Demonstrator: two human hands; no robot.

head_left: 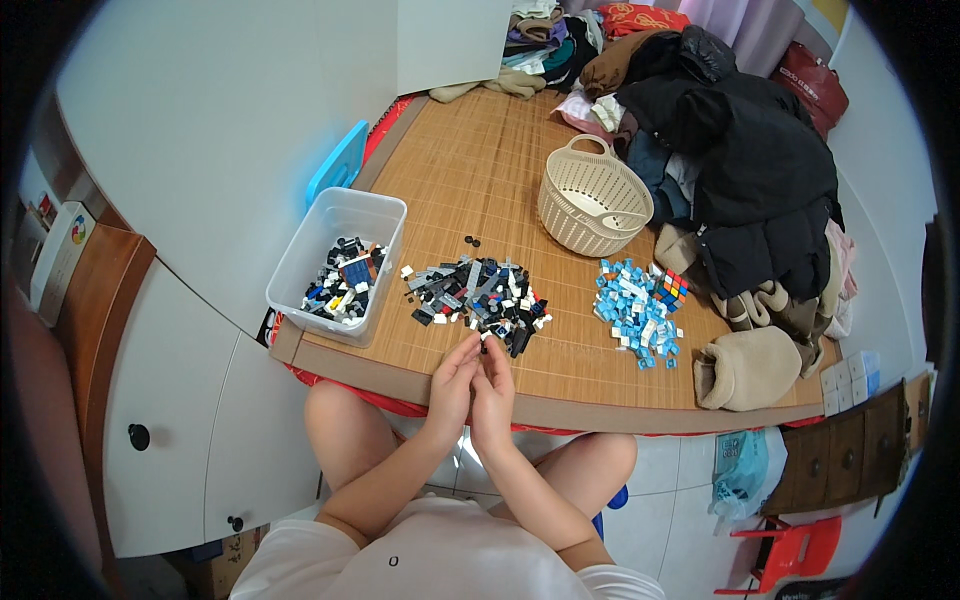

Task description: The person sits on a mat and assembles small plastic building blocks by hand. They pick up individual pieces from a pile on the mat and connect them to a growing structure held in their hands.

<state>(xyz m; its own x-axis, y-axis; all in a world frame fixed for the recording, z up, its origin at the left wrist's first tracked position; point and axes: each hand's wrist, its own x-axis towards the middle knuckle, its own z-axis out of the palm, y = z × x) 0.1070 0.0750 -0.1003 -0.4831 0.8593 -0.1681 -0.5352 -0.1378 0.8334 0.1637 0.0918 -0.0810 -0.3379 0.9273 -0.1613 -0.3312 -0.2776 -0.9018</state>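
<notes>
One bamboo mat [450, 150], bearing a loose pile of grey, black and white bricks [482, 300] at its near side. Two hands, left hand [455, 388] and right hand [492, 392], meeting at the pile's near edge, best held low there, one steadying while the other adjusts. Fingers curled, nearly closed, apparently about one tiny dark piece [484, 349]; which hand grips it cannot be told.

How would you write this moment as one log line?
left hand, right hand: close together, grip unclear | ahead: loose toy bricks | left: clear box holding bricks | right: blue-and-white pieces, puzzle cube
</notes>
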